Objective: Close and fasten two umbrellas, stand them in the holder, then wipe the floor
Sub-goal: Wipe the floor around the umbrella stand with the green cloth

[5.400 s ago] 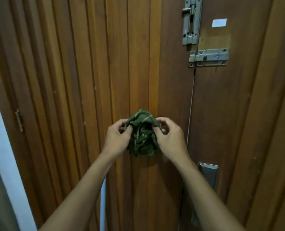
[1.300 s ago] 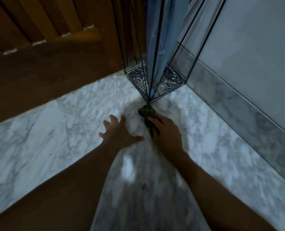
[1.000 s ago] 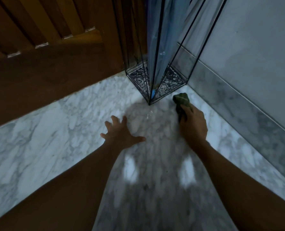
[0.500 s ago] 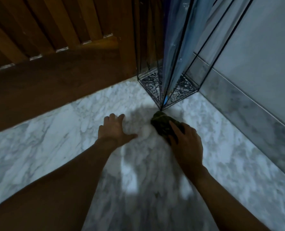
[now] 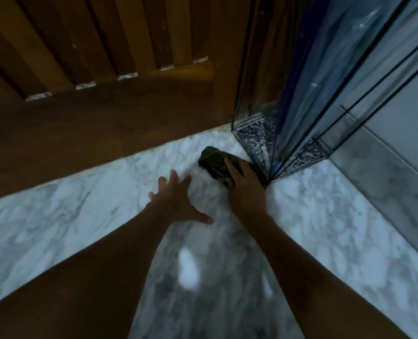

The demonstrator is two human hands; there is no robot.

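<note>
Your right hand (image 5: pixel 245 189), gripping the cloth (image 5: pixel 214 161), has moved left of the holder (image 5: pixel 254 135); left hand (image 5: pixel 176 201) lies spread flat; floor (image 5: pixel 80 216) wiping continues.

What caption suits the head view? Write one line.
Right hand grips a green cloth on the marble floor beside the umbrella holder; left hand rests flat.

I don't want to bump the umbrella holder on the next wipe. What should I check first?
1. Cloth in hand: ok, the right hand grips the green cloth on the marble floor.
2. Support: ok, the left hand lies flat on the floor, fingers spread.
3. Gap to the holder: not ok, the right hand is right at its near corner.
4. Umbrellas stowed: ok for the blue umbrella; a second, cannot tell.
5. Floor dry: cannot tell, too dim and blurred.
</note>
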